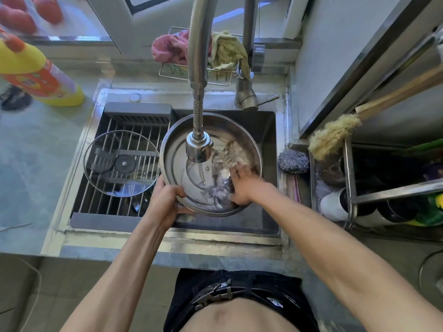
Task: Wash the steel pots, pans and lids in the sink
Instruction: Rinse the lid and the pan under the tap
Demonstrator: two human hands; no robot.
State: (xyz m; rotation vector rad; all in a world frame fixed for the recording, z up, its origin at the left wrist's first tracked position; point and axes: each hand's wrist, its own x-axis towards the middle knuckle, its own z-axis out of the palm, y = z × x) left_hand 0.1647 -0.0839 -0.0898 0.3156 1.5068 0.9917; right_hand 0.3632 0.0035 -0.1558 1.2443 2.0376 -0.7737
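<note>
The big round steel pan [177,154] sits tipped up in the dark sink [268,130], right under the bendy steel tap head [199,146], and water runs from the tap into it. The left hand [165,200] grips the near rim, with the thumb on the inside and the fingers curled under the edge where I cannot see them. The right hand [242,185] is inside the pan with its fingers spread flat, rubbing the wet bottom; it holds nothing that I can see. I think this pan is hard and stiff, so it will not bend, and it looks a bit heavy, more so with water in it. It is wet and shiny, so it is likely slippery. The best place to hold it is the rolled rim, with the thumb hooked over it as the left hand does now, because the smooth sides give nothing to grab. If it slips it could bang the sink but should not break. The round glass lid [107,168] with a black knob lies on the wire rack [96,204] over the left part of the sink, just beside the pan. It could crack, so it needs a gentle touch by the knob. A grey steel wool ball [293,161] rests on the tabletop to the right of the sink.
</note>
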